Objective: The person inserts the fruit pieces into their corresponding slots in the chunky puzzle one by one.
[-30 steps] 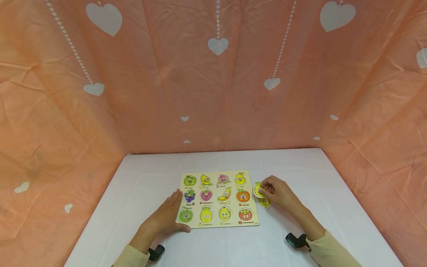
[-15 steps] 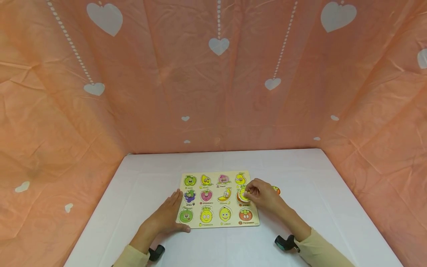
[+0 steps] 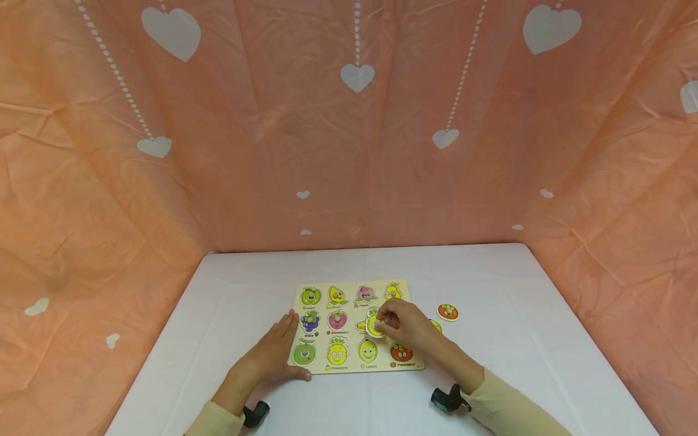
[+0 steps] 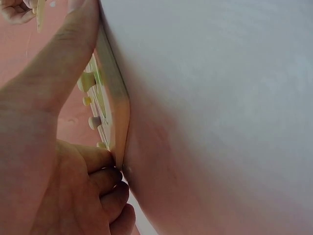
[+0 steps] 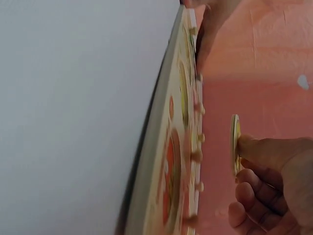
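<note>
The wooden fruit puzzle board [image 3: 352,339] lies flat on the table. My right hand [image 3: 406,327] pinches a yellow pineapple piece [image 3: 373,325] above the board, over the banana's place. In the right wrist view, that pineapple piece [image 5: 234,142] is held on edge, apart from the board, by thumb and fingers. My left hand [image 3: 269,351] rests at the board's left side, fingers along the edge and thumb at the near corner. The left wrist view shows its fingertips touching the board's edge [image 4: 116,98]. Printed pineapple [image 3: 337,351], lemon [image 3: 368,350] and persimmon [image 3: 401,352] pictures show no knobs.
Right of the board lies a round orange-red fruit piece [image 3: 448,312]. A yellow piece [image 3: 435,325] beside it is mostly hidden behind my right hand. Knobbed pieces sit in the board's other places. Orange cloth walls [image 3: 349,181] enclose the white table [image 3: 491,272].
My right hand has lifted the pineapple piece from the table right of the board and carried it left over the board. The orange-red piece is uncovered. My left hand has stayed put.
</note>
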Available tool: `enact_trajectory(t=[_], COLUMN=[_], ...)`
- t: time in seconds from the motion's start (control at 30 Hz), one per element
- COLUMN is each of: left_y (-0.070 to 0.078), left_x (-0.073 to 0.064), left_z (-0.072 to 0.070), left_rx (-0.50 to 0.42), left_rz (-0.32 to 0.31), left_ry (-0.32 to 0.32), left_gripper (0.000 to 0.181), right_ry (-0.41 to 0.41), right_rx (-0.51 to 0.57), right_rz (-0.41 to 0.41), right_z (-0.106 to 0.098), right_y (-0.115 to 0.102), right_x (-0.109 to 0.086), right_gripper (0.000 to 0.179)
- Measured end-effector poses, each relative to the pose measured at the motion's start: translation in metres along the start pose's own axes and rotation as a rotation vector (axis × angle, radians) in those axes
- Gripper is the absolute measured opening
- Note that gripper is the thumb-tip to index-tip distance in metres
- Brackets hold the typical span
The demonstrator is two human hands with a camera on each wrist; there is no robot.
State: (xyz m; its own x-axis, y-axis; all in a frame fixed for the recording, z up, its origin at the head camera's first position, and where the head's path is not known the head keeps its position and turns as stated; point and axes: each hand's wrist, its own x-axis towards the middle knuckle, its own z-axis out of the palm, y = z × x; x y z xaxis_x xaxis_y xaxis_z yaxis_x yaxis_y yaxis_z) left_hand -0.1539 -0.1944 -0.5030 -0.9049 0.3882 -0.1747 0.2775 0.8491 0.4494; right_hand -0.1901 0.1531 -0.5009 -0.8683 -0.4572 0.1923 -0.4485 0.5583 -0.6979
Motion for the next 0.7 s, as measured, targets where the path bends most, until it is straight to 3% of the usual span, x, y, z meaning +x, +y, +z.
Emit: enact_trajectory(t=[0.7], left_y=[0.001], left_x=[-0.001], left_z=[-0.001], left_rx=[0.01], left_rz=[0.005], left_ry=[-0.002], left_gripper=[0.138], right_ry=[-0.088], right_rx=[0.006], right_rz=[-0.009], right_z=[0.042], right_y=[-0.024], right_x=[0.012], right_gripper=[0.014])
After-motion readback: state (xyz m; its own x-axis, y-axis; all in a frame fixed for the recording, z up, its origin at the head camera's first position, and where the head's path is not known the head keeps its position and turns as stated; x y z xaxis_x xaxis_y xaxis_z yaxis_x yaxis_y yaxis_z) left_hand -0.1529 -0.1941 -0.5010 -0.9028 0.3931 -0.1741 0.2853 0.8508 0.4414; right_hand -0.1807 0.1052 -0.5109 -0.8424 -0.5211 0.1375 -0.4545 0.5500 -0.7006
